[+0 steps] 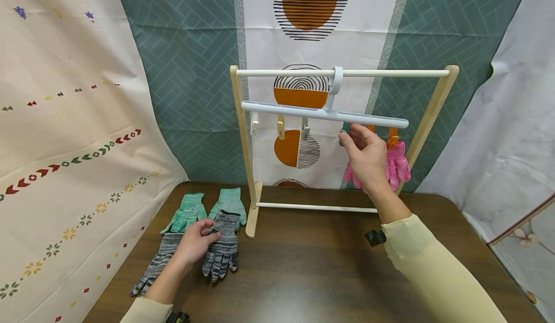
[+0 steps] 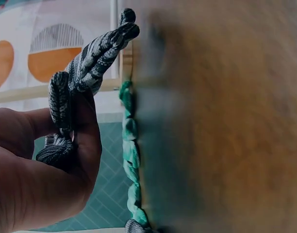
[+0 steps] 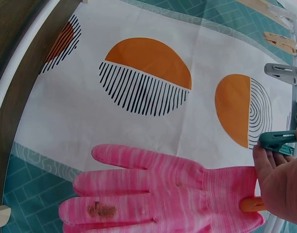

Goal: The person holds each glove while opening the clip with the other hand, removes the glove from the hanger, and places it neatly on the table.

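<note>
My left hand pinches a grey-and-black knit glove near its cuff; in the left wrist view that glove is bunched between thumb and fingers. At the hanger, my right hand holds a teal clothespin between thumb and fingers. The right wrist view has the same teal clothespin at the fingertips. Beside that hand a pink glove hangs from orange clothespins, partly hidden by the hand in the head view.
White, yellow and grey clothespins hang left along the hanger. A wooden rack with white bars carries it on the table. Green gloves and another grey glove lie on the left. Patterned cloth stands behind.
</note>
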### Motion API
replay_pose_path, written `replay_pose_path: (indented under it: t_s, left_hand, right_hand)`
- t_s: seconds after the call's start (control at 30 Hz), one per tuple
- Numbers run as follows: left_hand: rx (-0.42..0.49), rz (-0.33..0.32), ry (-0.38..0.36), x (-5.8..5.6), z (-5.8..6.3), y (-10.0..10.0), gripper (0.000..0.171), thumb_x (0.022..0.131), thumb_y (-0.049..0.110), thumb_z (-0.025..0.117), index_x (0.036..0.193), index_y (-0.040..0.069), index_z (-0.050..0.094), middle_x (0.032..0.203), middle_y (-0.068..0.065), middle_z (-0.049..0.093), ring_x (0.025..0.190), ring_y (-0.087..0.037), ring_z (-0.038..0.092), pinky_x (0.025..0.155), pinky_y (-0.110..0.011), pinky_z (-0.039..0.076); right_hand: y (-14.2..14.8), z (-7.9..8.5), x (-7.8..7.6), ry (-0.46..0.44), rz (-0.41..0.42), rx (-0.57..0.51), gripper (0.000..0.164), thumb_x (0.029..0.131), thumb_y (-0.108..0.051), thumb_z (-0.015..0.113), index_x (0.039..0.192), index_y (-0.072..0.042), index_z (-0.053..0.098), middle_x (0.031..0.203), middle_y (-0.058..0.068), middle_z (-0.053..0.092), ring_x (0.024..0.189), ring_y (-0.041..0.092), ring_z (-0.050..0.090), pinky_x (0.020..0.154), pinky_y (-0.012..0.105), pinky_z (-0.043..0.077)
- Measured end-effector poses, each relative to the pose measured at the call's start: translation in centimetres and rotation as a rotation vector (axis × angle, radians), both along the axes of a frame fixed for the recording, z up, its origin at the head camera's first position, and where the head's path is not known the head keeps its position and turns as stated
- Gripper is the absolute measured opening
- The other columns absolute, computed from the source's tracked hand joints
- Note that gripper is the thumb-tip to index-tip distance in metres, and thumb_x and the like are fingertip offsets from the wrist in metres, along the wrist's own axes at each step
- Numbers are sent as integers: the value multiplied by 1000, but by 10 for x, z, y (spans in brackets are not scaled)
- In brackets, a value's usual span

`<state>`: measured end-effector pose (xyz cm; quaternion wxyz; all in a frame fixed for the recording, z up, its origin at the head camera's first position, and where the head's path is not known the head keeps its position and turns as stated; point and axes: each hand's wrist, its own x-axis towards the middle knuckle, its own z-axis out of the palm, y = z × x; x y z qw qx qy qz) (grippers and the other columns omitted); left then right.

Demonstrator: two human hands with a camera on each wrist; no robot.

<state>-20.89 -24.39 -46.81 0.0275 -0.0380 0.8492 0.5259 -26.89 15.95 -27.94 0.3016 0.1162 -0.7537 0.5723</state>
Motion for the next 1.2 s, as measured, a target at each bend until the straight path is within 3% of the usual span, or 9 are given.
replay_pose_path:
  t_s: [0.2,0.47,0.63,0.77,1.07,1.2]
  left_hand:
    - [-31,-38,-32,1,-10,-3,39,92,16,66,124,-1,52,140,-29,42,130,-46,35,94,-55,41]
    - [-105,-67,-55,3,-11,-3,36,89,12,68,118,-1,53,127,-25,52,119,-41,46,81,-45,45]
    - [-235,-113,-47,4,-9,-3,35,86,12,71,113,-2,53,108,-18,55,96,-33,53,71,-42,45]
    - [-307,-129,-51,6,-7,-3,39,85,14,72,113,-3,52,95,-13,50,79,-25,48,64,-39,40]
    - [-408,-107,-62,10,-4,-4,42,86,18,72,117,-1,52,99,-12,55,84,-24,54,67,-41,45]
    - [-417,-93,-51,11,-1,-4,41,86,17,72,117,0,52,98,-11,56,84,-24,55,67,-41,45]
  right_hand:
    - [0,1,3,4,-8,7,42,91,-22,68,126,-1,61,116,16,66,101,22,66,86,27,51]
    - [3,-1,1,3,-17,0,42,91,-23,68,126,-1,61,116,16,66,100,19,66,85,26,51]
    - [3,1,4,-1,-27,13,43,91,-25,68,126,-1,61,116,15,66,101,19,65,86,26,51]
    - [4,0,4,-1,-15,8,43,91,-24,68,126,-1,61,117,16,66,102,19,65,85,26,51]
    - [6,-3,4,24,-9,12,40,91,-18,68,126,1,61,117,15,66,101,21,66,84,24,51]
    - [13,-13,-6,55,-7,28,41,90,-20,69,127,-4,61,117,11,66,104,20,65,85,24,51]
